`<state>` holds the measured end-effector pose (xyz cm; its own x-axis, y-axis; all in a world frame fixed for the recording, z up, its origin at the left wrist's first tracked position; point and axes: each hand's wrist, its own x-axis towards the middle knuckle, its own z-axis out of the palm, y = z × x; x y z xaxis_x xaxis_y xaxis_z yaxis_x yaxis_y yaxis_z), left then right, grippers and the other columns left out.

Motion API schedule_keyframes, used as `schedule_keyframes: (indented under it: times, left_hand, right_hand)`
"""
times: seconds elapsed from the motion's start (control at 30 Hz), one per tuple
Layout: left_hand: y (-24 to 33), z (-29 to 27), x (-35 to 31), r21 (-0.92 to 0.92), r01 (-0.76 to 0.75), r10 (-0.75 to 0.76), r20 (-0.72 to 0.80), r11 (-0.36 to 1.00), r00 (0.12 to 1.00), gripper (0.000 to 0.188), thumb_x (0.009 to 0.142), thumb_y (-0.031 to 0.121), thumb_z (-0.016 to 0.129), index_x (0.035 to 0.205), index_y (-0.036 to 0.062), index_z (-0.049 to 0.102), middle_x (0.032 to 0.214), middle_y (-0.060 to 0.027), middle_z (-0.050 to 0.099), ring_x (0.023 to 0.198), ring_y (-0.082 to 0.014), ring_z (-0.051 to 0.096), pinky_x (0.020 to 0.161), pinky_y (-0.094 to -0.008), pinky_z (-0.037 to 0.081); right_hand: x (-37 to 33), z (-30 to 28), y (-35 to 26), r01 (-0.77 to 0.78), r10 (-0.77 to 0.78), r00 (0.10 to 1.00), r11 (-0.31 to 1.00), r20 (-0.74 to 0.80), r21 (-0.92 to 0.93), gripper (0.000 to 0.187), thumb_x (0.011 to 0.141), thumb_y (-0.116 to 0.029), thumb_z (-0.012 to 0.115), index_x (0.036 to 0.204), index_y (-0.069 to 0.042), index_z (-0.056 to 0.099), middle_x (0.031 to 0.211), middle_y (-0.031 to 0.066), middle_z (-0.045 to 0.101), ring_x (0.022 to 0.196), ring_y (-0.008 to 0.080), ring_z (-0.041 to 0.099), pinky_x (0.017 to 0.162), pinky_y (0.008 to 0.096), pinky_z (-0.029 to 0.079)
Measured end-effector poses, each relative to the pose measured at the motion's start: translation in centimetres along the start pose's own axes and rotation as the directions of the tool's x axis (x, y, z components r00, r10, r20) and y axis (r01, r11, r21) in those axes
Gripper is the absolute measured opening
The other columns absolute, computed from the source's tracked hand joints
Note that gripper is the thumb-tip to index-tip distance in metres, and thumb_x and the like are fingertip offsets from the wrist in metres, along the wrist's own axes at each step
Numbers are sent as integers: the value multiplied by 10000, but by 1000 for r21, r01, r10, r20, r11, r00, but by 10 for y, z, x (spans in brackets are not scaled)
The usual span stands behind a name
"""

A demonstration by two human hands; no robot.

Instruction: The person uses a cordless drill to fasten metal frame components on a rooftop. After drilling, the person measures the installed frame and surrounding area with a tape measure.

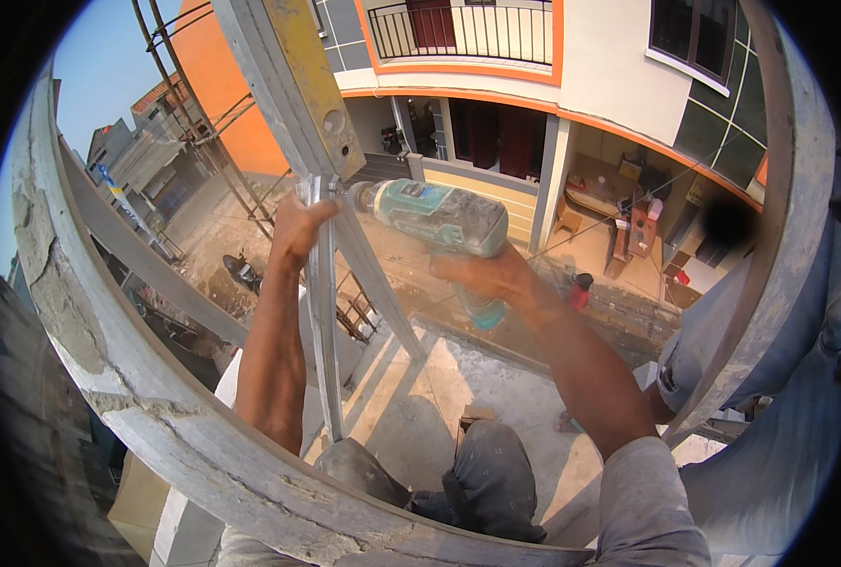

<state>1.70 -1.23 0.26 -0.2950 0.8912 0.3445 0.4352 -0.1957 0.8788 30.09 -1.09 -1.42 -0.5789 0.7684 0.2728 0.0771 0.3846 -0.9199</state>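
A long grey metal post (283,104) slants from the upper left down toward the right. A thinner metal strip (324,321) stands nearly upright, its top against the post. My green power drill (449,215) lies right of that meeting point, its body's long axis running leftward and slightly up. My right hand (491,274) is clenched around the drill's handle; my left hand (299,225), nearer the meeting point, grasps the strip, its thumb just beside the drill's chuck (364,197).

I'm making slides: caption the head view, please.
Left hand grips a metal channel while the right hand holds a green drill.
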Motion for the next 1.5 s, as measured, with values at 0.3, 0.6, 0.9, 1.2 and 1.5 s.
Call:
schedule_keyframes:
  times: [0.3,0.6,0.9,1.2,1.5]
  left_hand:
    - [0,-1,1,13,2,-2,17,1000,1000,295,713,152,686,959,-9,671,832,-65,657,730,-173,601,696,-320,470]
    - [-2,-1,2,1,-25,25,6,1000,1000,295,710,169,696,943,-12,679,814,-62,659,719,-164,598,689,-319,466]
    - [-8,-2,5,-3,-34,34,2,999,999,293,702,175,696,924,-14,676,800,-63,649,708,-160,586,677,-317,462]
    - [-2,-1,2,-16,-35,35,10,999,999,305,701,164,701,937,-26,667,806,-67,642,711,-167,587,678,-320,464]
    - [1,-1,0,-3,-39,39,-2,999,999,334,701,169,704,967,-28,665,837,-81,654,737,-176,597,698,-325,467]
  right_hand:
    - [1,1,3,39,-38,999,999,-12,31,482,759,-154,699,1221,-62,596,1065,105,668,1005,208,624,905,342,490]
    - [3,-1,5,31,-32,999,999,-2,-44,553,764,-197,694,1280,-45,564,1150,142,642,1087,244,597,971,344,458]
    - [2,-3,5,6,-5,999,1000,42,-10,570,759,-177,701,1293,-42,555,1183,139,633,1104,242,587,985,346,450]
    - [3,-5,4,39,-38,997,999,66,-18,569,752,-159,694,1291,-43,557,1184,149,635,1102,249,590,993,344,447]
    - [3,-6,-5,4,0,999,997,52,-71,562,764,-163,688,1297,-45,555,1186,150,635,1094,246,592,985,347,452]
